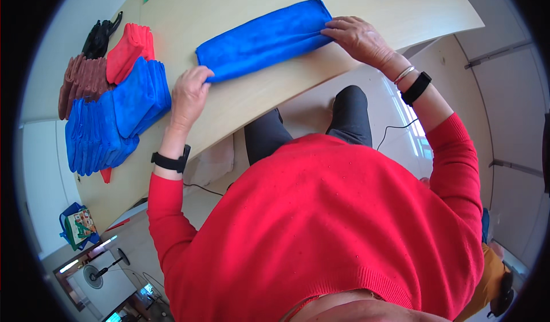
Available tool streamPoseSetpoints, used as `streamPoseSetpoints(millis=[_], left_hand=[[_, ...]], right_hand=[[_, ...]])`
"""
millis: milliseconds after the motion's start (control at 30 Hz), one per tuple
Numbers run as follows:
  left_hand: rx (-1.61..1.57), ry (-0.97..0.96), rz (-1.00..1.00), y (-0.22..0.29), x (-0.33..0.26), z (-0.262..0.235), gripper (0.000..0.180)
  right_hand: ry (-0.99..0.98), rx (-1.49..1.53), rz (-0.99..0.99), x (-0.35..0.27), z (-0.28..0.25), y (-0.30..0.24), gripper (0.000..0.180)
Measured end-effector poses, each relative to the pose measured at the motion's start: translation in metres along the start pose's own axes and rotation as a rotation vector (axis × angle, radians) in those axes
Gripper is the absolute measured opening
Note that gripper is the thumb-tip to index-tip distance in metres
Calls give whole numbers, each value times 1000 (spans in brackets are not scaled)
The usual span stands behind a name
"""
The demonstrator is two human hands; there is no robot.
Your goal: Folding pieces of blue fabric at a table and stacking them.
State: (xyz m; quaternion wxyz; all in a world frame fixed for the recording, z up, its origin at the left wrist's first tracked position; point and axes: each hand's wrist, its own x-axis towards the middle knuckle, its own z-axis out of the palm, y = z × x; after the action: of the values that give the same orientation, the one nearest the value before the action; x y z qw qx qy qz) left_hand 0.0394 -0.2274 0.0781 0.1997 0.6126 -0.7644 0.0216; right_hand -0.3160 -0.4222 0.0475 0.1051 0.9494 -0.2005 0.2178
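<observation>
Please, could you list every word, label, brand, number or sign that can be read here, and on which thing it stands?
No text can be read.
Blue cloth: no writing visible.
Folded blue cloths: no writing visible.
Printed blue-and-green item, lower left: too small to make out any words.
Lit screen, lower left: too small and blurred to read.
</observation>
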Motion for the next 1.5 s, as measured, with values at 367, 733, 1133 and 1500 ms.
streamPoseSetpoints(millis=[367, 733, 1133, 1500], left_hand=[[95, -29, 119, 38, 23, 31, 40], [139, -37, -431, -20, -5, 32, 49], [-978, 67, -946, -30, 25, 54, 31], [-1692, 13, -1073, -27, 20, 38, 38]], right_hand=[[-189, 67, 174, 17, 3, -51, 48], [-333, 89, 232, 39, 40, -63, 58], [-273, 63, 249, 108, 75, -105, 60], [-301, 64, 234, 105, 73, -111, 61]])
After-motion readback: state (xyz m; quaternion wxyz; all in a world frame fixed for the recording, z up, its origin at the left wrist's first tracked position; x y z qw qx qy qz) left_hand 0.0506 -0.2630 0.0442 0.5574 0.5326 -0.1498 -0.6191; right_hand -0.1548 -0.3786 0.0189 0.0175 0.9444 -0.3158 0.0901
